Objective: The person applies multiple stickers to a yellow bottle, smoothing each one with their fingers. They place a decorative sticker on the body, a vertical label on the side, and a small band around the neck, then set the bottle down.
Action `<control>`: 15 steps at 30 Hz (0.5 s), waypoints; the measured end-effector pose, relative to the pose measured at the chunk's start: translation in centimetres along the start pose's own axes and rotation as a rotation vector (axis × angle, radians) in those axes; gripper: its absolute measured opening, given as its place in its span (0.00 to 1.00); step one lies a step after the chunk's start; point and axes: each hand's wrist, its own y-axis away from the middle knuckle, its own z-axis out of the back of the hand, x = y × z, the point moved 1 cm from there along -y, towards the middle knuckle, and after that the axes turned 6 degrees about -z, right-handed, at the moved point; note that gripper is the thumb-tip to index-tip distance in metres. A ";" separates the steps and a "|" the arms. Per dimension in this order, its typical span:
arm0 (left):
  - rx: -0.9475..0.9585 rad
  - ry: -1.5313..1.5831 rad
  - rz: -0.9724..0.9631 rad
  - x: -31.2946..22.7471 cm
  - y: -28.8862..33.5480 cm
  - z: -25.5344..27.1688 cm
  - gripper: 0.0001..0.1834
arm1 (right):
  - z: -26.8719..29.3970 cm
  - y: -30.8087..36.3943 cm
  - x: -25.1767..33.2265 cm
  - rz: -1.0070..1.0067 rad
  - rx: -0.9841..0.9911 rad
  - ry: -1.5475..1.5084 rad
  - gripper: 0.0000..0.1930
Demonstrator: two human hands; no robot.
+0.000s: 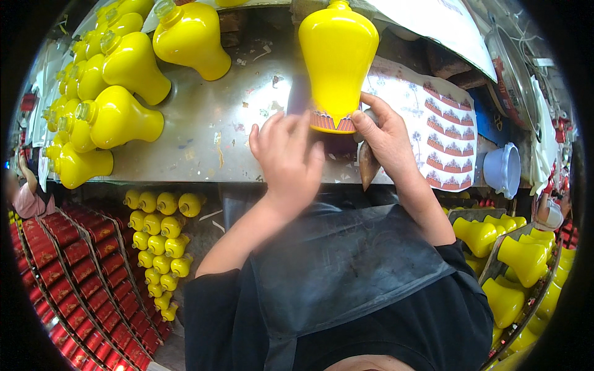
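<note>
A glossy yellow bottle (339, 49) with a wide shoulder and narrow waist stands over the metal table before me. Around its foot runs a patterned decal strip (331, 122) with pointed red-and-blue shapes. My right hand (390, 133) grips the bottle's lower right side, thumb near the decal. Tucked in the same hand is a brown, pointed, flat piece (369, 166), its kind unclear. My left hand (288, 154) is just left of the bottle's foot, fingers apart and slightly blurred by motion, holding nothing that I can see.
A sheet of printed decals (448, 133) lies right of the bottle, beside a pale blue bucket (502, 170). Several yellow bottles (127, 120) rest on the table's left. More fill the floor (164, 229) and a rack (520, 260); red boxes (86, 278) are stacked lower left.
</note>
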 end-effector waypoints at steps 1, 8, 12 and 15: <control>-0.002 -0.012 0.005 0.0 0.0 0.0 0.29 | 0.0 0.1 0.1 0.002 -0.014 0.035 0.32; -0.001 0.021 -0.016 -0.2 -0.4 -0.1 0.32 | -1.5 0.9 0.2 0.474 -0.281 0.692 0.49; -0.001 0.050 0.006 -0.5 -0.4 -0.3 0.32 | -2.2 0.4 -0.3 0.526 -0.327 0.766 0.49; -0.011 0.097 0.029 -0.4 -0.4 -0.3 0.31 | -2.1 0.2 -0.4 0.510 -0.305 0.697 0.48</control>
